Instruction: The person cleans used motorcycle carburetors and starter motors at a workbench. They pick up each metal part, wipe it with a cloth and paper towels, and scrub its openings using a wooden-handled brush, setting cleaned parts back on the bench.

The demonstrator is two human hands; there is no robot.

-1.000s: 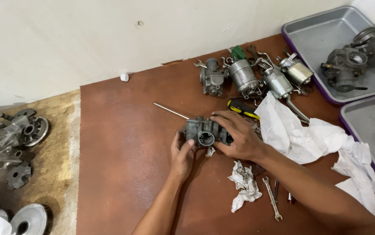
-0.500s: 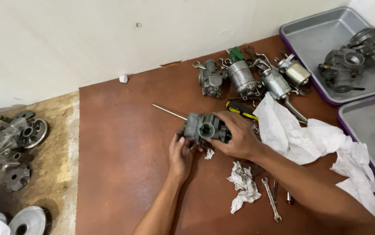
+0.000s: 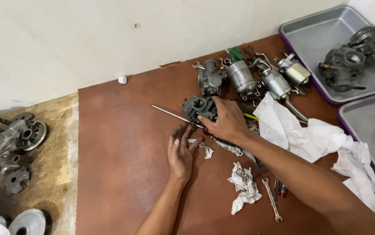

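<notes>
A small grey carburetor point(image 3: 197, 106) sits on the brown board point(image 3: 122, 165), just in front of a row of other carburetors. My right hand point(image 3: 227, 121) reaches across and grips its right side, fingers over the body and thumb at its near edge. My left hand point(image 3: 181, 150) lies nearer to me with its fingers spread, holding nothing, its fingertips a little short of the carburetor. A long thin screwdriver shaft point(image 3: 170, 113) lies on the board and runs under the carburetor toward a yellow and black handle point(image 3: 251, 117) behind my right hand.
Several carburetors point(image 3: 241, 76) line the wall side. A grey tray point(image 3: 309, 39) holds more carburetor bodies point(image 3: 348, 61); a second tray point(image 3: 365, 126) sits below it. White cloth point(image 3: 309, 135), crumpled rags point(image 3: 244, 187), a spanner point(image 3: 272, 204), a white cap point(image 3: 122, 80). Engine parts point(image 3: 9, 139) lie at left.
Both hands held the carburetor up before. Now it rests on the board farther from me, my left hand has let go and drawn back, and my right hand stays on it.
</notes>
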